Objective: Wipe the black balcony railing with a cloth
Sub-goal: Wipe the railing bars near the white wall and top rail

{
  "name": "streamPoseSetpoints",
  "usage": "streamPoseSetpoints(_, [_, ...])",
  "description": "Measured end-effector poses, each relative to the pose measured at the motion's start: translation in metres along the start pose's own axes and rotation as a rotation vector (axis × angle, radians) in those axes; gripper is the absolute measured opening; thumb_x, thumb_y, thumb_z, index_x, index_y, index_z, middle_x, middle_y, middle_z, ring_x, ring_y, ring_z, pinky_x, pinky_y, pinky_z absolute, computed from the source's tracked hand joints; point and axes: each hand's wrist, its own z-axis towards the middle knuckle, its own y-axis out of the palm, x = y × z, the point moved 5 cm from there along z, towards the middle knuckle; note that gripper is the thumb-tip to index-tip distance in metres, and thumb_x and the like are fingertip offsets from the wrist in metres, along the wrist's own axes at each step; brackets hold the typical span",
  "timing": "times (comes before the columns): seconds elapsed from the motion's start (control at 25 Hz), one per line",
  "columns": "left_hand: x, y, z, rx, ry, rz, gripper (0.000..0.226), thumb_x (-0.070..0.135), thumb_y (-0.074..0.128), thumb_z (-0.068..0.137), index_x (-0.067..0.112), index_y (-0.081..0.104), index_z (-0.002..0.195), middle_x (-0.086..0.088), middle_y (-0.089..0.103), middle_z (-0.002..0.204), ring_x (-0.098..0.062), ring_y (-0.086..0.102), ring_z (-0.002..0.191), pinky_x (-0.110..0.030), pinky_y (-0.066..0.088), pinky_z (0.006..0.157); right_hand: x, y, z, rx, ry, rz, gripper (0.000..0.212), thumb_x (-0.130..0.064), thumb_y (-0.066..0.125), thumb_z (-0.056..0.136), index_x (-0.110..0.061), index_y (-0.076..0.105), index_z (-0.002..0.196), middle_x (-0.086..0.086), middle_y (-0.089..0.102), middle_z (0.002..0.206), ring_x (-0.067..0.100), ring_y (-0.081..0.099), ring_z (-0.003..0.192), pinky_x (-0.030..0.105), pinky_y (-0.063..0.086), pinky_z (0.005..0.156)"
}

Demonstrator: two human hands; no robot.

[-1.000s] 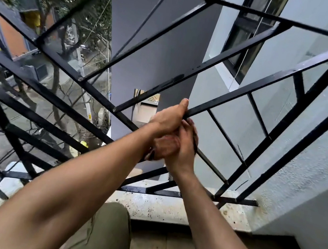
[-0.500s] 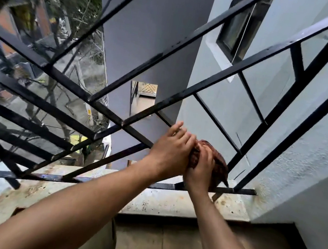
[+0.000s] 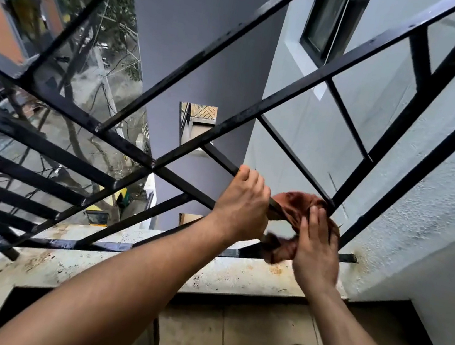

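The black balcony railing [image 3: 246, 110] of crossing diagonal bars fills the upper view. My left hand [image 3: 242, 203] grips a thin lower bar, fingers curled over it. Just to its right a crumpled reddish-brown cloth [image 3: 294, 208] is wrapped around the same bar near its lower right end. My right hand [image 3: 316, 249] presses on the cloth from the near side with its fingers pointing up; part of the cloth hangs below the bar beside my palm.
A stained stone ledge [image 3: 125, 263] runs under the railing's bottom bar. A textured white wall [image 3: 428, 230] closes the right side. Beyond the bars drop a grey building face, a dark window [image 3: 326, 19] and the street with trees far below.
Both hands with the cloth have slid down and to the right along the bar toward its lower end. The view has tilted further down.
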Motion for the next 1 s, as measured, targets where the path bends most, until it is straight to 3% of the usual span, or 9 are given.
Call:
streamPoseSetpoints(0.08, [-0.002, 0.002, 0.0, 0.005, -0.009, 0.019, 0.027, 0.034, 0.044, 0.083, 0.011, 0.056, 0.079, -0.011, 0.052, 0.075, -0.027, 0.043, 0.073, -0.048, 0.037, 0.092, 0.012, 0.012, -0.004, -0.118, -0.09, -0.204, 0.078, -0.017, 0.066, 0.085, 0.003, 0.036, 0.154, 0.018, 0.005, 0.17, 0.031, -0.004, 0.158, 0.056, 0.021, 0.12])
streamPoseSetpoints(0.24, [-0.001, 0.002, 0.0, -0.02, -0.012, 0.033, 0.024, 0.033, 0.045, 0.082, 0.01, 0.054, 0.078, -0.01, 0.05, 0.074, -0.028, 0.043, 0.072, -0.049, 0.035, 0.093, 0.029, -0.004, 0.014, -0.04, -0.246, -0.289, 0.081, -0.031, 0.049, 0.089, 0.002, 0.024, 0.158, 0.018, 0.003, 0.17, 0.031, 0.0, 0.158, 0.051, 0.003, 0.126])
streamPoseSetpoints(0.36, [-0.003, 0.002, 0.0, -0.027, -0.007, 0.045, 0.025, 0.034, 0.046, 0.082, 0.011, 0.055, 0.08, -0.011, 0.05, 0.075, -0.028, 0.043, 0.073, -0.049, 0.034, 0.093, 0.007, 0.004, 0.015, -0.27, -0.073, -0.341, 0.077, -0.027, 0.056, 0.092, -0.002, 0.026, 0.158, 0.017, 0.011, 0.169, 0.032, -0.002, 0.156, 0.05, 0.021, 0.121])
streamPoseSetpoints(0.48, [-0.001, 0.001, -0.003, -0.032, 0.008, 0.071, 0.025, 0.034, 0.044, 0.082, 0.011, 0.054, 0.082, -0.011, 0.05, 0.077, -0.028, 0.043, 0.074, -0.05, 0.033, 0.094, -0.016, -0.011, 0.028, -0.302, -0.003, -0.206, 0.038, -0.015, 0.053, 0.094, -0.018, 0.057, 0.132, 0.005, 0.049, 0.139, 0.025, 0.041, 0.133, 0.039, 0.048, 0.102])
streamPoseSetpoints(0.6, [-0.002, -0.001, -0.001, -0.034, -0.008, 0.055, 0.026, 0.032, 0.042, 0.082, 0.01, 0.056, 0.084, -0.011, 0.051, 0.078, -0.029, 0.043, 0.075, -0.051, 0.033, 0.095, -0.006, -0.035, 0.036, -0.293, 0.468, 0.295, 0.022, -0.017, 0.062, 0.091, -0.013, 0.063, 0.112, 0.008, 0.062, 0.112, 0.026, 0.064, 0.093, 0.034, 0.055, 0.078])
streamPoseSetpoints(0.72, [-0.003, -0.004, -0.003, -0.069, -0.028, -0.007, 0.026, 0.032, 0.043, 0.08, 0.011, 0.057, 0.085, -0.01, 0.053, 0.08, -0.028, 0.043, 0.077, -0.049, 0.033, 0.094, -0.013, -0.019, 0.01, -0.313, 1.111, 1.64, 0.036, -0.006, 0.056, 0.082, -0.001, 0.069, 0.116, 0.012, 0.07, 0.102, 0.024, 0.066, 0.081, 0.031, 0.053, 0.066])
streamPoseSetpoints(0.8, [-0.001, -0.008, -0.002, -0.128, -0.071, -0.125, 0.029, 0.037, 0.045, 0.08, 0.013, 0.059, 0.089, -0.009, 0.059, 0.086, -0.028, 0.048, 0.081, -0.046, 0.032, 0.095, -0.022, -0.045, 0.007, -0.164, 1.11, 2.252, 0.057, 0.002, 0.052, 0.067, 0.0, 0.063, 0.123, 0.014, 0.065, 0.104, 0.027, 0.067, 0.087, 0.034, 0.056, 0.074])
streamPoseSetpoints(0.92, [-0.01, -0.03, 0.019, -0.122, -0.335, -0.742, 0.048, 0.051, 0.05, 0.084, 0.014, 0.059, 0.114, -0.005, 0.065, 0.108, -0.026, 0.06, 0.099, -0.044, 0.041, 0.098, -0.001, -0.114, 0.035, 0.283, 0.87, 2.328, 0.031, 0.001, 0.043, 0.079, -0.015, 0.069, 0.081, 0.013, 0.065, 0.082, 0.031, 0.067, 0.081, 0.041, 0.059, 0.082])
streamPoseSetpoints(1.0, [-0.015, -0.04, 0.037, -0.136, -0.558, -1.389, 0.053, 0.059, 0.056, 0.085, 0.016, 0.061, 0.117, -0.001, 0.067, 0.114, -0.022, 0.063, 0.104, -0.046, 0.05, 0.098, 0.013, -0.15, 0.058, 0.493, 0.709, 2.273, 0.013, -0.013, 0.051, 0.088, -0.02, 0.059, 0.081, 0.012, 0.057, 0.082, 0.031, 0.065, 0.082, 0.051, 0.059, 0.087])
